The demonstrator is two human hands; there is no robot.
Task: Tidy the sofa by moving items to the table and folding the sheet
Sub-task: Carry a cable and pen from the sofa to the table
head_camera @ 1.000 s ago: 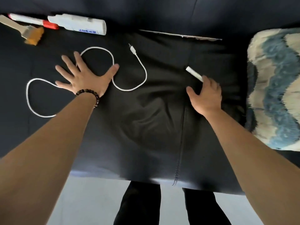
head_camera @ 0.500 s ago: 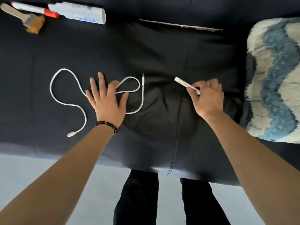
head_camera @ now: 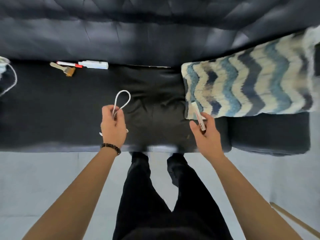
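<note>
The sofa (head_camera: pixel 52 110) now shows more of its padded back and the grey floor (head_camera: pixel 43 179) in front, as the view has drawn away since half a second ago. The dark sheet (head_camera: pixel 155 110) lies rumpled on the middle of the seat, as before.

The white cable (head_camera: pixel 123 99), which lay spread in loops on the seat under a flat palm, is now off the cushion. The left hand (head_camera: pixel 113 126) grips it bunched together, one loop standing up above the fingers and both ends poking out near the wrist, which wears a beaded bracelet (head_camera: pixel 110 148).

The right hand (head_camera: pixel 207 134), which was pinching the white pen (head_camera: pixel 198 115) low against the sheet, has lifted it clear. Thumb and fingers hold the pen near its lower end, and its tip points up across the near corner of the chevron pillow (head_camera: pixel 251 84).

The brush (head_camera: pixel 64 68), the red-capped marker (head_camera: pixel 69 64) and the white tube (head_camera: pixel 94 64) remain together at the back of the seat, to the left.
</note>
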